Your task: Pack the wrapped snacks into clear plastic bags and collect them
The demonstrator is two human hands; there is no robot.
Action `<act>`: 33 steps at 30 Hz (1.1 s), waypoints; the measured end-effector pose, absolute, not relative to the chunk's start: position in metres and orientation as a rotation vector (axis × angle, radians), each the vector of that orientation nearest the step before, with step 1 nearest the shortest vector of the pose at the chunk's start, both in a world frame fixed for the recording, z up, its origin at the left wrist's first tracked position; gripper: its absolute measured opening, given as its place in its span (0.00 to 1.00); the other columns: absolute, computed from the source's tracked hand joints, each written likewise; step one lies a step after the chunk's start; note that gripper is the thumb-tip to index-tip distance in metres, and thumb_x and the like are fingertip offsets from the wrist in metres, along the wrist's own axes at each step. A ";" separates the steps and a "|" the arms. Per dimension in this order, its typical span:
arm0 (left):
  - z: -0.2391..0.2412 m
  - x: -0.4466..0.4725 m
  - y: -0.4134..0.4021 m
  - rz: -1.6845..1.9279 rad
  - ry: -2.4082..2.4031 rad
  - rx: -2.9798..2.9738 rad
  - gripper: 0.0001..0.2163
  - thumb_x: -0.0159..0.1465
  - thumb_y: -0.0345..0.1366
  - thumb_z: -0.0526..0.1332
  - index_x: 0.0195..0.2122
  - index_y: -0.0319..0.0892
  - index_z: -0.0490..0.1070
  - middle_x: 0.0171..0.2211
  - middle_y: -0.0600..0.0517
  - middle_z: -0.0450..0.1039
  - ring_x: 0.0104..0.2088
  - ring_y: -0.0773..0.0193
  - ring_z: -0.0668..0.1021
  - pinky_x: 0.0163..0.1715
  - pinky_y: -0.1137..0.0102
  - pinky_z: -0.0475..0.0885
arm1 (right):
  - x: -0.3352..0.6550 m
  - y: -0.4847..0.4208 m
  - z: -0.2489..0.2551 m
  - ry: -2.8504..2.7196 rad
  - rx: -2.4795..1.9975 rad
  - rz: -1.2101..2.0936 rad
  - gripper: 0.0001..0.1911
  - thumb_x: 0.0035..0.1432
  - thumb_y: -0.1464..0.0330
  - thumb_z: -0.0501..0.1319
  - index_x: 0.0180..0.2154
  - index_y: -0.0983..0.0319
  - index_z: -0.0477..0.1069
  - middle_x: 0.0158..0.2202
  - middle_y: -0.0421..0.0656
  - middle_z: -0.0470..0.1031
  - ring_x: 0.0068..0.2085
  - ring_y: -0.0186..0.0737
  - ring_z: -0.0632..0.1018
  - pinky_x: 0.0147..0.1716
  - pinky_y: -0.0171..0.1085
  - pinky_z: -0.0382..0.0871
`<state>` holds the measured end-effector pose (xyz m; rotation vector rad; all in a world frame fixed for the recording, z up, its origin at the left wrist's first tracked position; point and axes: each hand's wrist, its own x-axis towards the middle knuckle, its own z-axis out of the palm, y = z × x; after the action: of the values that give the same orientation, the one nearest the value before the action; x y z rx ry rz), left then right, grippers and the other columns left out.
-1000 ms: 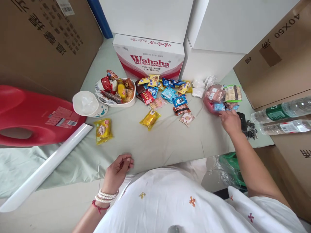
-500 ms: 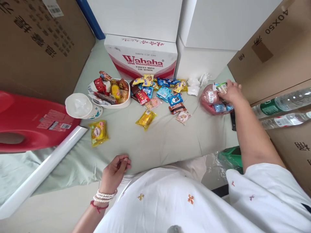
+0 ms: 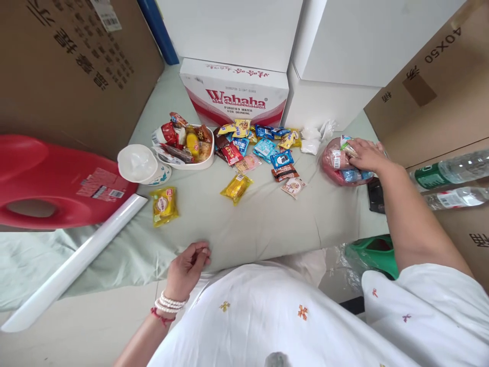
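A: Your right hand (image 3: 369,154) lay palm-down over the red bowl (image 3: 330,173), to the right of the Wahaha carton (image 3: 239,97) and in front of it. Your fingers touched the packets inside, but I couldn't tell whether they gripped one.

B: And your left hand (image 3: 190,265)? You had it well in front of the carton's left end, at the near edge of the cloth (image 3: 267,224), loosely curled with the thumb against the fingers.

A: What shared the bowl with your fingers?

B: You had a barcoded pack (image 3: 336,158) on the side toward the carton and a blue packet (image 3: 350,176) on the near side.

A: Farther out, you had a heap of sachets (image 3: 264,148) just in front of the carton, and a yellow packet (image 3: 237,188) beyond them, nearer you.

B: Your filled white tub (image 3: 204,164) stood in front of the carton's left end, your white cup (image 3: 137,162) farther left. Two plastic bottles (image 3: 454,169) lay well to the carton's right.
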<state>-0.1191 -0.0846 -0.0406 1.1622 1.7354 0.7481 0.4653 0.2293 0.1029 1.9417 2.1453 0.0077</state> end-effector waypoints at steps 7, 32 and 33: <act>-0.040 -0.118 -0.095 0.847 1.753 1.220 0.20 0.62 0.52 0.62 0.44 0.41 0.76 0.35 0.45 0.82 0.31 0.57 0.84 0.35 0.63 0.81 | 0.382 0.188 0.092 2.386 1.868 0.370 0.25 0.69 0.64 0.54 0.64 0.64 0.68 0.63 0.61 0.67 0.61 0.64 0.65 0.57 0.57 0.61; -0.004 -0.114 -0.102 0.886 1.784 0.974 0.15 0.61 0.50 0.65 0.38 0.43 0.79 0.33 0.47 0.82 0.31 0.57 0.83 0.35 0.63 0.80 | 0.337 0.275 0.024 2.233 2.722 -0.595 0.14 0.64 0.58 0.61 0.32 0.62 0.73 0.33 0.54 0.76 0.42 0.49 0.73 0.47 0.50 0.67; 0.002 -0.113 -0.103 0.914 1.776 0.946 0.15 0.61 0.50 0.65 0.38 0.43 0.79 0.33 0.47 0.82 0.30 0.57 0.82 0.34 0.63 0.80 | 0.339 0.263 0.026 2.289 2.707 -0.664 0.15 0.63 0.56 0.61 0.31 0.60 0.71 0.30 0.51 0.74 0.39 0.47 0.73 0.42 0.48 0.68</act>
<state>-0.1131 -0.1027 0.0018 0.9458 1.7764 0.9145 0.3392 0.2634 0.0259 2.7071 2.2890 -0.6645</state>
